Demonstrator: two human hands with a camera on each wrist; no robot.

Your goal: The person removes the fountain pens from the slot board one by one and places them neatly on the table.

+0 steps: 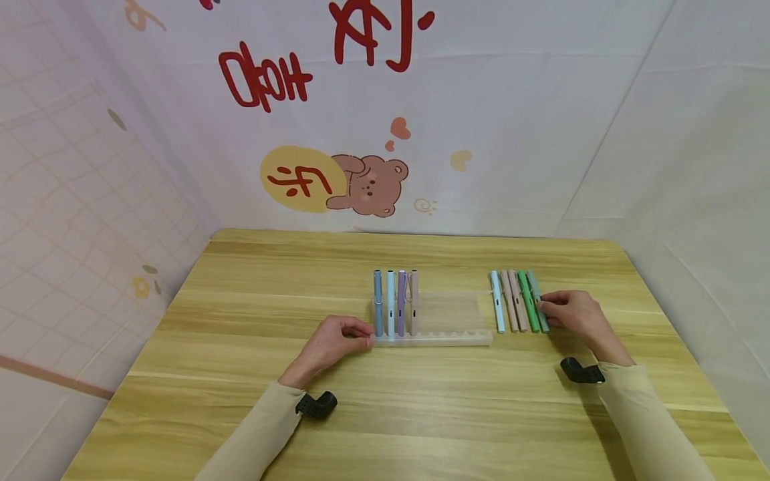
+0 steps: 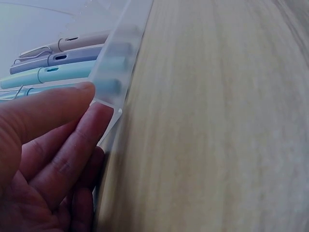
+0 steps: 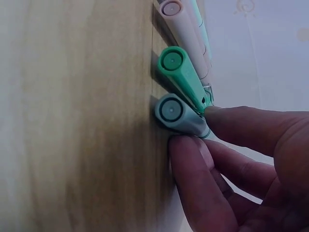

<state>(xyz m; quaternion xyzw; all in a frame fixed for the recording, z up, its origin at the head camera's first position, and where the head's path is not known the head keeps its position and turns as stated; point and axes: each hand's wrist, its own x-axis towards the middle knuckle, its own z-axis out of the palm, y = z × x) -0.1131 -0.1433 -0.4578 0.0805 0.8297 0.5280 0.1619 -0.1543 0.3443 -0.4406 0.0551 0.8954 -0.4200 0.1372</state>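
My left hand (image 1: 332, 342) pinches the left end of a clear plastic pen rack (image 1: 451, 340), thumb against its front strip. Standing in the rack's left part are a grey-blue pen (image 1: 378, 312), a light blue pen (image 1: 391, 312), a purple pen (image 1: 401, 314) and a taupe pen (image 1: 414, 310). To the right, my right hand (image 1: 576, 315) holds a grey-green pen (image 3: 181, 116) between thumb and fingers. This pen lies at the right end of a row, beside a green pen (image 3: 181, 72); the thumb tip is close to the green one.
Further left in that row lie two pinkish-brown pens (image 1: 514, 304) and a pale blue pen (image 1: 497, 307). The rack's notched right part extends toward them. Everything is on a wood-grain table (image 1: 385, 407), with a printed white curtain (image 1: 511, 100) behind it.
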